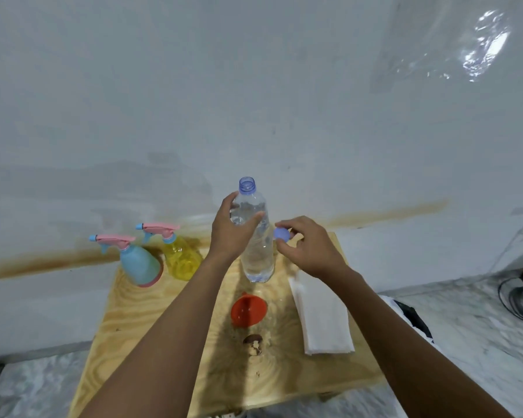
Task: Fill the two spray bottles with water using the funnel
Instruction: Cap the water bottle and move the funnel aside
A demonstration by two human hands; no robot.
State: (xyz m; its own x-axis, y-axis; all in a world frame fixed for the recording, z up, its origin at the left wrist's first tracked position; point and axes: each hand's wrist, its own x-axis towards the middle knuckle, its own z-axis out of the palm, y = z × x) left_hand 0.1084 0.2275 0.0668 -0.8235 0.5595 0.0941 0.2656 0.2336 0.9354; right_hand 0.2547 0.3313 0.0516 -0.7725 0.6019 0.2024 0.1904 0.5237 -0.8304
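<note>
Left grip (230, 233) wraps the upper part of the water bottle (258, 251), fingers on its far side and thumb across the front. The bottle is upright, mouth open, mostly full; whether its base touches the table (133, 342) cannot be told. Right grip (308, 245) pinches the blue cap (281, 233) between thumb and fingertips, just right of the bottle at mid-height, not touching it. Orange funnel (245, 310) lies on the table just nearer than the bottle. Yellow sprayer (183, 260) stands left of the bottle, blue sprayer (139, 263) further left, both with pink heads on. Folded white cloth (323, 321) lies right of the bottle.
</note>
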